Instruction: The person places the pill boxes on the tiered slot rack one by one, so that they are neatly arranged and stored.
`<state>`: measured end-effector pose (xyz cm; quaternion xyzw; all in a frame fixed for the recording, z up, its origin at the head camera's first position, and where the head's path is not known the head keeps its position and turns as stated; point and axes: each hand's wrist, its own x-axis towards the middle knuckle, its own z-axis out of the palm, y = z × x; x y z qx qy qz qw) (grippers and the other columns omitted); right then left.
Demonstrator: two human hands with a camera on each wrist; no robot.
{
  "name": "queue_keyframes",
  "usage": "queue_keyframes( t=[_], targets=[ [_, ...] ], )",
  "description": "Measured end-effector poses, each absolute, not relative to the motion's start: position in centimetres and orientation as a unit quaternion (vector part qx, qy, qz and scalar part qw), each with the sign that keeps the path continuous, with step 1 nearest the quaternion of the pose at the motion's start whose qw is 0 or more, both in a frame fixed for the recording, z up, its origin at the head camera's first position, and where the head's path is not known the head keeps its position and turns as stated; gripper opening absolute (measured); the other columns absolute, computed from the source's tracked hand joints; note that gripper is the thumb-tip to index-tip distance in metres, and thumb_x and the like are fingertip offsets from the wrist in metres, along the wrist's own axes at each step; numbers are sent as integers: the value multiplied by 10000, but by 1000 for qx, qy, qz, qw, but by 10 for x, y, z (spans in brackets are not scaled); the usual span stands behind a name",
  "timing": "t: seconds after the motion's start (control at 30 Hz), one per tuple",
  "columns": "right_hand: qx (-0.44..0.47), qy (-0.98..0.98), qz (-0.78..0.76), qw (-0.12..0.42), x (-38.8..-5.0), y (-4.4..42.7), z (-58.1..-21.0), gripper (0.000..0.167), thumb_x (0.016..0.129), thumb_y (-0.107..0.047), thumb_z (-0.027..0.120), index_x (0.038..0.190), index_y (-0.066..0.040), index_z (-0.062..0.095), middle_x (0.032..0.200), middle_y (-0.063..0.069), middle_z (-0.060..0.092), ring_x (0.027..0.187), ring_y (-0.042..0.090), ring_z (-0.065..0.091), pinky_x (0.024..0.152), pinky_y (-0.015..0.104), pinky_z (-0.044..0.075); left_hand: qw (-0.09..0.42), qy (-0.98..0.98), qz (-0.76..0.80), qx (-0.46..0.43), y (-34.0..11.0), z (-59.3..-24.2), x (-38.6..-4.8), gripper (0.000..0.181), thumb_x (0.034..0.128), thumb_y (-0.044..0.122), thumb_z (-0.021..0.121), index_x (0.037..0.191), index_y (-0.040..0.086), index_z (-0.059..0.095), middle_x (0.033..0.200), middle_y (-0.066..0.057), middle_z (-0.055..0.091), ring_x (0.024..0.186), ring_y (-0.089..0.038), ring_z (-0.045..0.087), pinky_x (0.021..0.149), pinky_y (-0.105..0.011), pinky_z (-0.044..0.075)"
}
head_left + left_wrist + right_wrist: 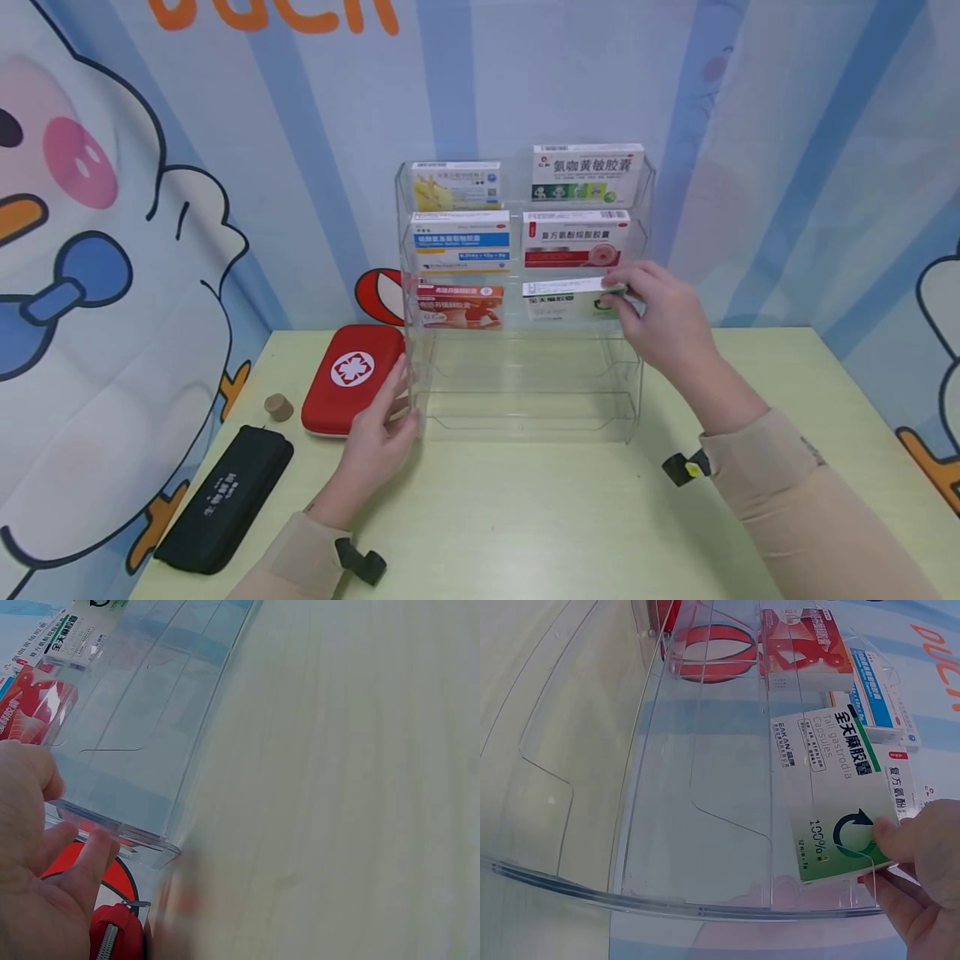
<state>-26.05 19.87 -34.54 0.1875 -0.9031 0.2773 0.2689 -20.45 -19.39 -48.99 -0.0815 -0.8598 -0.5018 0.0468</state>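
A clear tiered display rack (525,408) stands on the table with medicine boxes in its upper tiers. My right hand (663,321) pinches the right end of a white-and-green medicine box (832,787), thumb on its front face. That box sits in the third tier from the top, beside a red-orange medicine box (459,308). My left hand (378,437) holds the rack's lower left side edge; the left wrist view shows its fingers (94,859) against the side. Above are a red-and-white box (576,240), a blue-and-white box (461,243), a green-and-white box (587,177) and a yellow-and-white box (456,187).
Left of the rack lies a red zip case (330,408) with a white emblem, close to my left hand. A small brown cork-like piece (278,407) and a black zip pouch (225,500) lie farther left. A printed cloth backdrop (480,75) hangs behind the table (525,517).
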Motion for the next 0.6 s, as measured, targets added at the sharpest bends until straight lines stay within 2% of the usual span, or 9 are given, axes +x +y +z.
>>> queue_keyframes(
  t=[0.17, 0.33, 0.43, 0.6],
  targets=[
    [171, -923, 247, 242, -259, 199, -344, 168, 1011, -65, 774, 1179, -72, 780, 1261, 157, 779, 1140, 414, 764, 973, 591, 644, 46, -860, -502, -81, -193, -490, -205, 956, 1033, 85, 719, 1770, 400, 197, 1736, -96, 484, 1499, -386, 610, 1110, -527, 600],
    [174, -929, 216, 244, -259, 199, -345, 165, 1009, -48, 768, 1174, -50, 779, 1292, 178, 787, 1202, 423, 760, 1018, 599, 637, 46, -860, -502, -82, -192, -490, -205, 951, 1032, 84, 722, 1774, 370, 201, 1735, -90, 486, 1501, -386, 608, 1109, -527, 602],
    [182, -927, 201, 258, -258, 198, -347, 169, 1005, -37, 763, 1173, -34, 783, 1304, 186, 790, 1201, 419, 766, 1005, 590, 646, 47, -861, -500, -83, -192, -490, -205, 958, 1032, 86, 722, 1771, 394, 197, 1733, -84, 490, 1501, -386, 608, 1107, -525, 604],
    [211, -904, 193, 316, -255, 195, -354, 191, 974, 20, 771, 1164, 28, 782, 1266, 217, 790, 1111, 434, 792, 930, 569, 674, 49, -863, -497, -80, -193, -491, -206, 973, 1033, 96, 722, 1753, 470, 186, 1732, -76, 493, 1499, -383, 611, 1109, -528, 603]
  ],
)
